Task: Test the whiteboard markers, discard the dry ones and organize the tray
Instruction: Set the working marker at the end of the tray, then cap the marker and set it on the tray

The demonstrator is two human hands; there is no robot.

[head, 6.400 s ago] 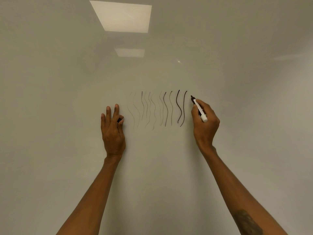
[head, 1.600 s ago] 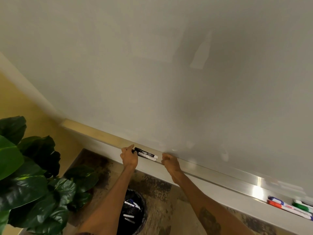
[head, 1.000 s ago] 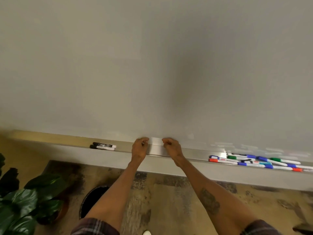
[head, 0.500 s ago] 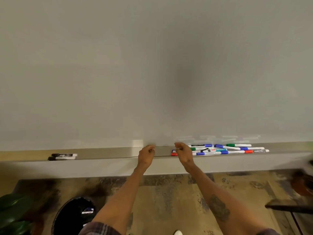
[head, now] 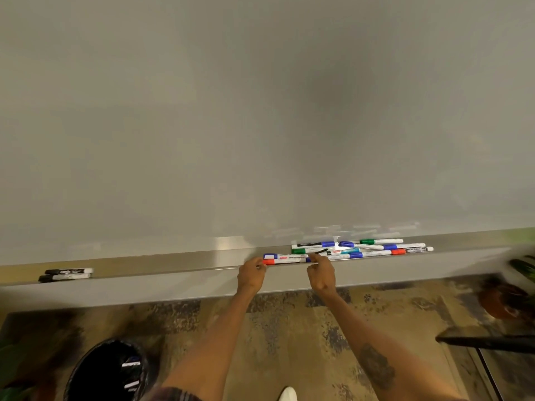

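At seven o'clock in the view, a black trash bin (head: 107,371) holds a few loose markers (head: 130,364). Two black markers (head: 68,274) lie side by side on the tray (head: 173,263), at nine o'clock of the left hand (head: 251,274). Its curled fingers meet the cap end of a red-capped marker (head: 285,260). The right hand (head: 321,273), also curled, touches the marker's other end. Whether either hand grips it, I cannot tell. At two o'clock of the right hand lies a mixed pile of markers (head: 362,248).

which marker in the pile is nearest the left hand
The red-capped white marker at the pile's front-left end; its cap sits beside the left hand, others lie farther off.
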